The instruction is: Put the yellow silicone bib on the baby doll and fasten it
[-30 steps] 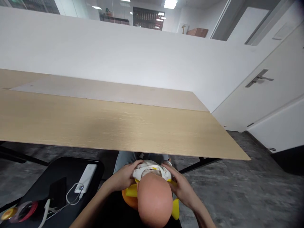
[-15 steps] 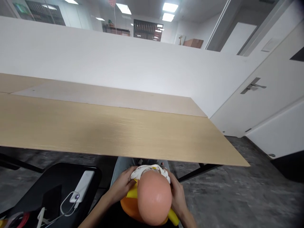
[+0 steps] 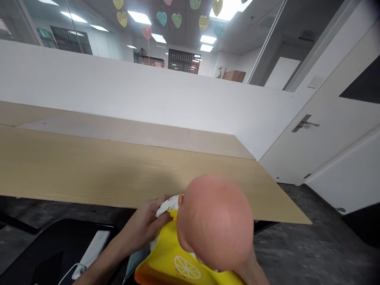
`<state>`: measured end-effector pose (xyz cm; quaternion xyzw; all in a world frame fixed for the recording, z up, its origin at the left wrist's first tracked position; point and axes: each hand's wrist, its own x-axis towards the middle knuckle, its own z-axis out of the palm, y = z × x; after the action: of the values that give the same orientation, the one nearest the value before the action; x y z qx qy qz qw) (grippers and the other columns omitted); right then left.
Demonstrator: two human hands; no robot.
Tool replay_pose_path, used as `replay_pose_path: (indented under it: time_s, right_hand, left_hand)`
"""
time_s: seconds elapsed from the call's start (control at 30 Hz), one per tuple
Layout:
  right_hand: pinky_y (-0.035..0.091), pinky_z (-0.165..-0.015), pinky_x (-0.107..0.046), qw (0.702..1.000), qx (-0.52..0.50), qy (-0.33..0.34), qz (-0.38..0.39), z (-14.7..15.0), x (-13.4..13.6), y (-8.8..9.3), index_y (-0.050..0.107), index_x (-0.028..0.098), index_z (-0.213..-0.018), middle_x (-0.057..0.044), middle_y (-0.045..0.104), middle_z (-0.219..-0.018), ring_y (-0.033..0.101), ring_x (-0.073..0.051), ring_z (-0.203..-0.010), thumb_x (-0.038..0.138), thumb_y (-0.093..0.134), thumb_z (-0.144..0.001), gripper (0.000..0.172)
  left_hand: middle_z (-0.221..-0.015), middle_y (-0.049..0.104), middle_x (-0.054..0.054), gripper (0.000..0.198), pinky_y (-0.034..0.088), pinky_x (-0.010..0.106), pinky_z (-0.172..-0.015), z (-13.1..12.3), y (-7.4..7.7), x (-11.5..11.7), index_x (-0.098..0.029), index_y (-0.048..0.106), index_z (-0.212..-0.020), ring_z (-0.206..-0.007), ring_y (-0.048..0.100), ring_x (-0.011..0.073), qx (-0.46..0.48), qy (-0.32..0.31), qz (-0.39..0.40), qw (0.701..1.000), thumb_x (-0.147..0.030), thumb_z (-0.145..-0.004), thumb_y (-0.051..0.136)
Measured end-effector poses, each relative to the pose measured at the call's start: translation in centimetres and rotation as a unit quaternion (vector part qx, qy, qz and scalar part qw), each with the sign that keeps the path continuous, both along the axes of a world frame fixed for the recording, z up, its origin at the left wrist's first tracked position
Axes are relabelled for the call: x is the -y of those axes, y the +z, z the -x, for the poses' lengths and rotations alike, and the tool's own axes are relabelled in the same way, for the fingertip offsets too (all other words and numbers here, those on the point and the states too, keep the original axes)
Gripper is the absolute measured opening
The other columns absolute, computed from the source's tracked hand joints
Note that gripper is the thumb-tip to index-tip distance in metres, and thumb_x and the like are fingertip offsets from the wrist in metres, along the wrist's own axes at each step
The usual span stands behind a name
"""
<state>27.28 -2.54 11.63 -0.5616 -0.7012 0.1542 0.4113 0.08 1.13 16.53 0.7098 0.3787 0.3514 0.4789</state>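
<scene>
A baby doll with a bald head [image 3: 216, 221] is held up in front of me, its crown towards the camera and its face turned down. Round its neck hangs a yellow bib [image 3: 166, 253] with a white citrus-slice print and an orange lower part. My left hand [image 3: 148, 221] is closed on the doll's left-hand side, fingers and thumb around its white patterned clothing [image 3: 168, 206] by the bib's edge. At the other side my right hand [image 3: 252, 267] holds the doll; the head hides its fingers, and only the wrist area shows.
A long wooden table [image 3: 89, 166] stretches ahead, its front edge just beyond the doll. To the left is a black seat [image 3: 56, 241] with a white power bank [image 3: 93, 249] and cable. A white wall [image 3: 148, 95] stands behind the table; a door [image 3: 320, 146] is at the right.
The doll has come up and to the right, and looks larger. More of the bib shows, with its citrus print. Both hands have moved with the doll, and the camera has tilted upward.
</scene>
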Motion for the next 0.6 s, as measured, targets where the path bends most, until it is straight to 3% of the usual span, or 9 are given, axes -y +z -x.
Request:
replay_pose_path:
  time_s: [0.17,0.33,0.43,0.6]
  right_hand:
    - [0.032,-0.05,-0.023,0.996,0.083,-0.002,-0.019,-1.0,-1.9,6.0,0.057,0.017,-0.075,-0.003,0.061,-0.062,0.053,-0.016,-0.057,0.036,0.05,-0.082,0.021]
    - [0.021,-0.05,-0.025,0.955,0.287,-0.077,-0.005,-0.3,-6.6,10.9,0.062,0.016,-0.087,-0.005,0.062,-0.062,0.053,-0.017,-0.053,0.042,0.043,-0.089,0.032]
    - [0.02,-0.052,-0.027,0.925,0.363,-0.109,0.023,0.5,-10.5,11.8,0.064,0.017,-0.093,-0.009,0.065,-0.069,0.055,-0.018,-0.056,0.046,0.036,-0.094,0.04]
    - [0.03,-0.059,-0.029,0.902,0.41,-0.116,0.072,0.8,-17.5,10.2,0.066,0.014,-0.092,-0.014,0.068,-0.08,0.062,-0.023,-0.07,0.051,0.034,-0.095,0.049]
  left_hand:
    - [-0.086,0.071,0.003,0.036,0.047,0.023,-0.064,-0.2,3.5,-1.5,-0.015,0.067,-0.103,-0.075,0.063,0.0186,-0.008,0.022,0.006,1.0,-0.044,-0.091,0.049]
    - [-0.091,0.073,0.005,0.041,0.047,0.027,-0.069,-0.9,6.5,-5.7,-0.02,0.068,-0.101,-0.082,0.065,0.0233,-0.156,0.087,-0.09,0.98,-0.052,-0.09,0.044]
    - [-0.093,0.074,0.006,0.044,0.046,0.03,-0.071,-1.5,7.0,-9.4,-0.021,0.069,-0.099,-0.083,0.066,0.0256,-0.244,0.104,-0.123,0.956,-0.054,-0.089,0.041]
    - [-0.096,0.074,0.008,0.044,0.044,0.029,-0.074,-2.6,5.0,-15.8,-0.017,0.07,-0.102,-0.085,0.066,0.0253,-0.278,0.097,-0.148,0.944,-0.05,-0.09,0.043]
